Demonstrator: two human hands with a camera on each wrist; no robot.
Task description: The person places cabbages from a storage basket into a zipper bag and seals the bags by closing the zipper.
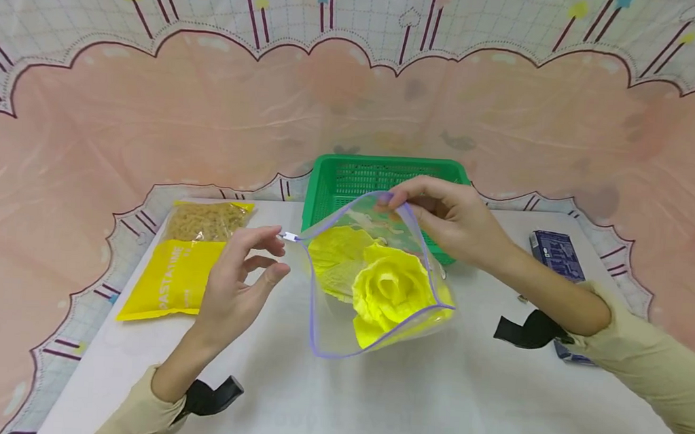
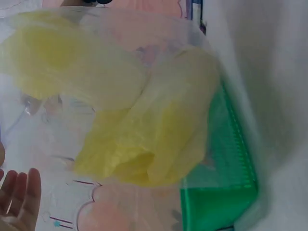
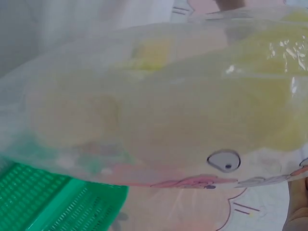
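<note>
A clear zip bag with a purple rim stands open on the white table, and a yellow leafy cabbage lies inside it. My right hand pinches the far top edge of the bag and holds it up. My left hand hovers at the bag's left corner, fingers loosely curved, with the index tip close to the white zip slider; it grips nothing. The left wrist view shows the cabbage through the plastic and my fingertips. In the right wrist view the bag fills the frame.
A green mesh basket stands right behind the bag, also seen as the basket and basket. A yellow pasta packet lies at the left. A dark blue box lies at the right, partly under my right forearm.
</note>
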